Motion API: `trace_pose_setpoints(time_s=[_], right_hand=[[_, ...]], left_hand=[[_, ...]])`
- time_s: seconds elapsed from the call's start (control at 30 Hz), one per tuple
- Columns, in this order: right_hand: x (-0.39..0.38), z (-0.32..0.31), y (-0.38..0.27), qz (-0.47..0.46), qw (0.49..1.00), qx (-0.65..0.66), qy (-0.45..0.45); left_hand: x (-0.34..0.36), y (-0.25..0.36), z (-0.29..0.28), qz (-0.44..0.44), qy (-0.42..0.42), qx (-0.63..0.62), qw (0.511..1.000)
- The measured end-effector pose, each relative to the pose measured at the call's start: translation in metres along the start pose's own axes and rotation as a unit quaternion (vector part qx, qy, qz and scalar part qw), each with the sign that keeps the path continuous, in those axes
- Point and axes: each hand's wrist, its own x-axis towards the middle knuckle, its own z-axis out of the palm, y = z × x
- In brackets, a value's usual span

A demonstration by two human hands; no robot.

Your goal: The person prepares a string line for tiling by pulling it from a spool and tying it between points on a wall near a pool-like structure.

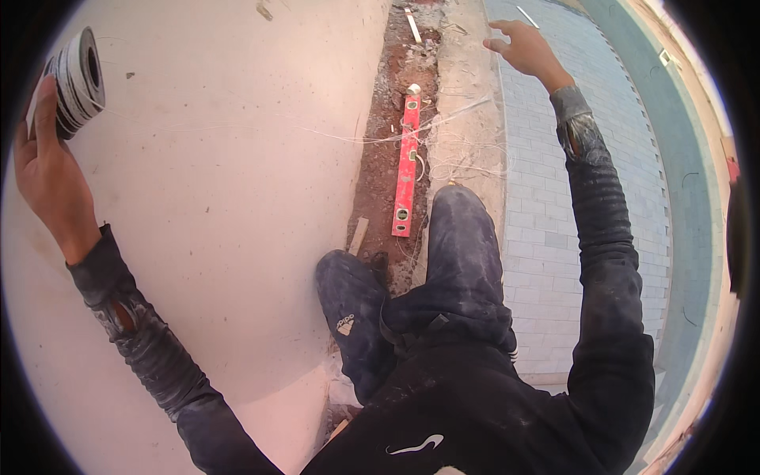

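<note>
At the far left, my left hand [54, 174] is closed round a spool of string [77, 83], with white and dark bands and a hollow core. A thin pale string [332, 138] runs from the spool across to a loose tangle in the middle. My right hand [529, 54] is held out at the upper right over the pale ledge, thumb and forefinger apart. I can make out nothing between them; the other fingers are partly hidden. A red spirit level [407, 166] lies lengthwise in the dirt strip ahead of my knees, with strands of string across it.
A broad pale slab [237, 198] fills the left side. The rubble-filled dirt strip [372, 190] runs between it and a rough concrete ledge [467, 87]. Light-blue tiling [546, 237] spreads to the right, below a curved wall [687, 206]. Wood scraps [359, 236] lie near my knee.
</note>
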Motion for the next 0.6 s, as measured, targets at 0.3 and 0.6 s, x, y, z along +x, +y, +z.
trace_pose_setpoints(time_s=[0.3,0.6], right_hand=[[-0.011,-0.007,-0.283,-0.169,0.78,0.602,-0.008],[-0.001,-0.042,-0.244,-0.035,0.535,0.839,-0.093]], left_hand=[[-0.017,0.005,0.032,-0.204,-0.157,-0.277,0.926],[-0.012,0.011,0.022,-0.283,-0.177,-0.255,0.908]])
